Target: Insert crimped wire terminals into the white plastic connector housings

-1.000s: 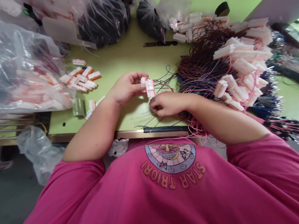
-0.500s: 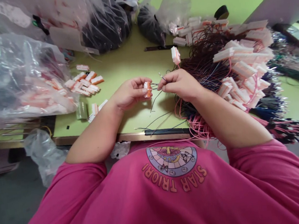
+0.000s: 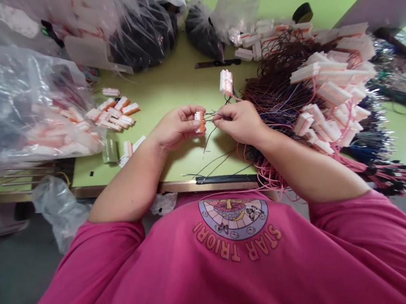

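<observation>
Between its thumb and fingers, my left hand (image 3: 182,126) grips a small white and orange connector housing (image 3: 200,122). Thin dark wires (image 3: 208,116) run from the housing toward my right hand (image 3: 240,121), whose fingertips are pinched on a dark wire just right of the housing. The wire's exact end is too small to make out. Another white and orange connector (image 3: 226,82), with pink and dark wires attached, stands just beyond my right hand. Loose dark wires (image 3: 213,163) lie on the table below both hands.
A large wire bundle with white connectors (image 3: 327,90) covers the right side. At left, loose connectors (image 3: 115,114) lie by a clear plastic bag (image 3: 31,107) and a greenish tape roll (image 3: 110,149). Dark-filled bags (image 3: 143,32) and a black tape roll (image 3: 302,13) stand at the back.
My right hand has shifted slightly and turned, its fingertips still by the housing. The wired connector beyond it has swung left and down. My left hand stays nearly in place.
</observation>
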Action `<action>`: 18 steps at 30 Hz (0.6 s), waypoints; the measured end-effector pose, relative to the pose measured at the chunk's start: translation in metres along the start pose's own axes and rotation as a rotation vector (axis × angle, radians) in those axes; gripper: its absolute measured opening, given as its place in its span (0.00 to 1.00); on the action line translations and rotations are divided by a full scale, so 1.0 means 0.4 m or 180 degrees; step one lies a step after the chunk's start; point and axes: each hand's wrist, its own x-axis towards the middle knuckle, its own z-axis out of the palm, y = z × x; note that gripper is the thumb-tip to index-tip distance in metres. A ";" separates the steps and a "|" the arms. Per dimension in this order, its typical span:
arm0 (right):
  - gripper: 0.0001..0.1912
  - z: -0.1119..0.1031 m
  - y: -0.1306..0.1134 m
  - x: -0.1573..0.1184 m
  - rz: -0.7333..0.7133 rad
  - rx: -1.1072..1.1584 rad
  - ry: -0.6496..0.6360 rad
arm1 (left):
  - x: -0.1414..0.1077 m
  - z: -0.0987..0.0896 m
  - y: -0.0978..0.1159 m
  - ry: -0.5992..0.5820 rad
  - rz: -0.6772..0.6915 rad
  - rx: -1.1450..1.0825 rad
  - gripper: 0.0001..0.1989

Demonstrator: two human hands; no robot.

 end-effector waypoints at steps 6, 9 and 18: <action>0.14 0.014 0.004 0.001 0.0030 -0.0326 0.0065 | 0.001 -0.001 -0.004 0.0002 0.0060 0.0145 0.22; 0.12 0.027 0.011 0.001 -0.0022 -0.0291 0.0195 | 0.006 -0.002 -0.012 -0.0003 0.0116 0.0185 0.23; 0.08 0.053 0.003 0.004 -0.0069 -0.0116 0.0046 | 0.019 0.009 -0.044 0.0086 0.0289 0.0255 0.28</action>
